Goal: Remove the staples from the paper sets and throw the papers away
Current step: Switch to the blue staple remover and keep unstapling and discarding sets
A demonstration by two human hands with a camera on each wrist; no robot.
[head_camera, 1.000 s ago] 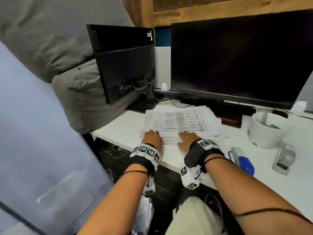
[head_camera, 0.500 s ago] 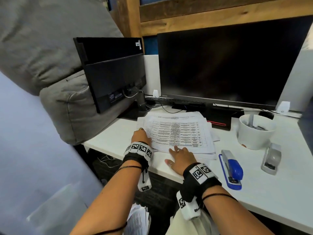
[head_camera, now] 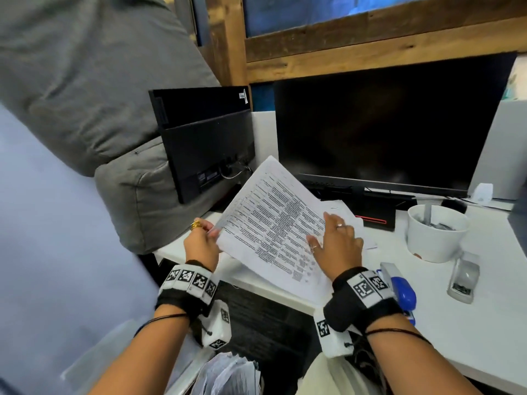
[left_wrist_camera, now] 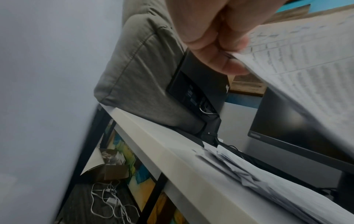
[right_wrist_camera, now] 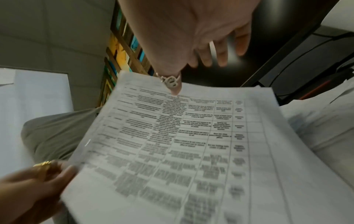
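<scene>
Nearest, the left hand [head_camera: 201, 243] pinches the left edge of the printed white paper set [head_camera: 273, 223], lifting it tilted off the white desk [head_camera: 484, 323]; the right hand [head_camera: 336, 246] lies flat-fingered on its right side. Beyond, loose sheets [head_camera: 346, 213] lie before the black monitor [head_camera: 385, 132].

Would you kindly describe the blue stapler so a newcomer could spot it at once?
Start at the large black monitor on the white desk. Near the desk's front edge, by the right hand, lies the blue stapler; the neighbouring grey stapler is paler.
</scene>
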